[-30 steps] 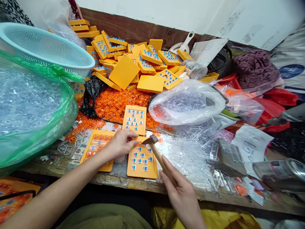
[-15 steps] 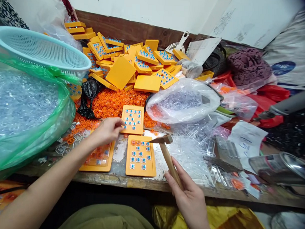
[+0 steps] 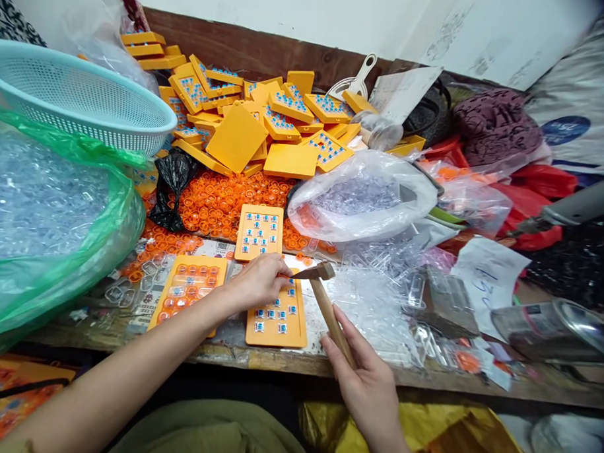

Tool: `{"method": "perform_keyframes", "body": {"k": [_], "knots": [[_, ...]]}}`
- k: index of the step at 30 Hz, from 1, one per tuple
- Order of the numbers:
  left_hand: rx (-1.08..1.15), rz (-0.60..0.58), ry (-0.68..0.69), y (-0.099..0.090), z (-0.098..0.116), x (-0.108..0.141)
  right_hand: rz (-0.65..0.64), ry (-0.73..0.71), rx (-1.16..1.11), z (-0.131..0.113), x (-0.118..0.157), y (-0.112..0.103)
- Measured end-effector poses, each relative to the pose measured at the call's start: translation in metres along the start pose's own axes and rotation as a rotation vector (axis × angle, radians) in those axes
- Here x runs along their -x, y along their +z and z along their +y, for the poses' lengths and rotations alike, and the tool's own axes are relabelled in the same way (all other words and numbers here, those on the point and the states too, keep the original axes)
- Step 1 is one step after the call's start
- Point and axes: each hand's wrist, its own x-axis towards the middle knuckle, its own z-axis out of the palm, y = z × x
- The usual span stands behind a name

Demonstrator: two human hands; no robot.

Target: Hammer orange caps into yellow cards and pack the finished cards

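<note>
My right hand is wrapped round the wooden handle of a hammer. Its metal head hovers just right of a yellow board that carries several small blue-and-white pieces. Over the upper part of this board is my left hand, its fingertips pinched together near the hammer's pointed end. Whatever those fingers hold, if anything, is too small or hidden to tell. Behind the hand lies a second yellow board with similar pieces. To the left, a third yellow board bears rows of clear and orange caps, partly covered by my forearm.
Loose orange rings are heaped behind the boards, below a pile of yellow boards. A green bag of clear parts and a blue basket stand left. A white plastic bag, a metal block and a can are right.
My left hand has moved right, from beside the rear board to the top of the near one, uncovering more of the left board. The hammer stays in my right hand, shifted slightly left.
</note>
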Motion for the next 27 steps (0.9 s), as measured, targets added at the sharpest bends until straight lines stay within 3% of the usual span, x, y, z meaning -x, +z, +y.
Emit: {"method": "perform_keyframes", "body": {"k": [5,9,11,15,27], "knots": [[0.012,0.093,0.021,0.01,-0.005,0.007,0.002,-0.025,-0.015,0.002,-0.001,0.004],[0.291,0.238,-0.078,0.012,-0.006,0.008,0.064,-0.01,-0.063,0.0,0.002,0.001],[0.36,0.218,-0.077,0.012,-0.005,0.008,0.097,0.034,-0.099,-0.001,0.003,-0.001],[0.281,0.137,-0.016,0.016,-0.005,0.009,0.101,0.095,-0.173,-0.002,0.003,0.001],[0.233,0.173,0.031,0.019,-0.003,0.011,0.059,0.142,-0.159,0.001,0.005,0.004]]}}
